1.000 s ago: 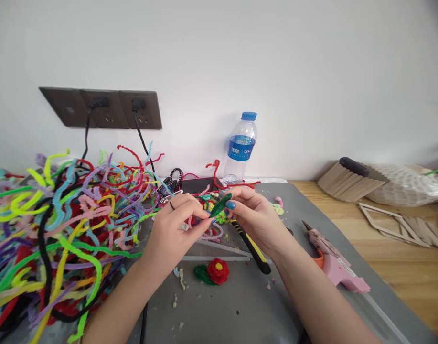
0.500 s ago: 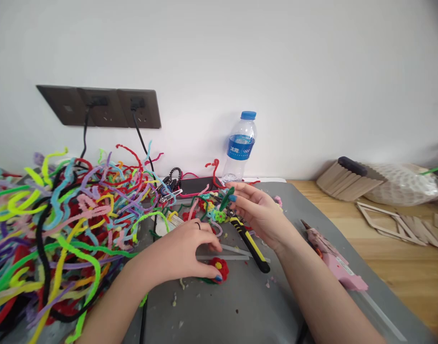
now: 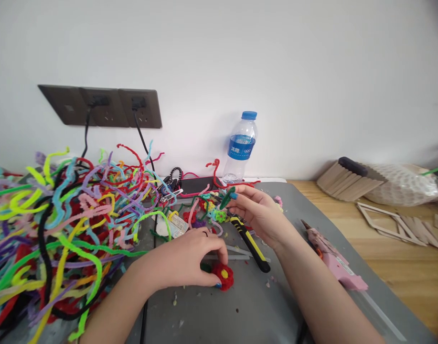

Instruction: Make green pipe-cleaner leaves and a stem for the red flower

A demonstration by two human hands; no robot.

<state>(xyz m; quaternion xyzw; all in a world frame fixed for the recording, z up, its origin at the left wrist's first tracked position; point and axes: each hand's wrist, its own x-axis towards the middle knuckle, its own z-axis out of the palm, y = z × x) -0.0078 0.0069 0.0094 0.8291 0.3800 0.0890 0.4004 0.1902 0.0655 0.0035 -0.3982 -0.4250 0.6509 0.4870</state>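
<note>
My left hand (image 3: 190, 260) is low over the grey mat (image 3: 261, 306), thumb and forefinger closed on a red pipe-cleaner flower (image 3: 226, 279) with a yellow centre. A bit of dark green shows behind the flower, partly hidden by the fingers. Farther back, my right hand (image 3: 263, 210) pinches a dark green pipe-cleaner leaf (image 3: 227, 197), its tip pointing up. Below that hand lies a black and yellow tool handle (image 3: 252, 248), its far end hidden. Small coloured pipe-cleaner pieces (image 3: 219, 216), light green and blue among them, sit just left of the right hand.
Tangled pipe cleaners (image 3: 79, 229) cover the left side. A water bottle (image 3: 240, 150) stands by the wall near a phone (image 3: 199, 186). A pink glue gun (image 3: 335, 263) and glue stick (image 3: 381, 315) lie right. Wooden sticks (image 3: 347, 180) rest beyond the mat.
My left hand has moved slightly right and closed its thumb and forefinger on the red flower, which has shifted right and tilted up. My right hand stays nearly still with the green leaf.
</note>
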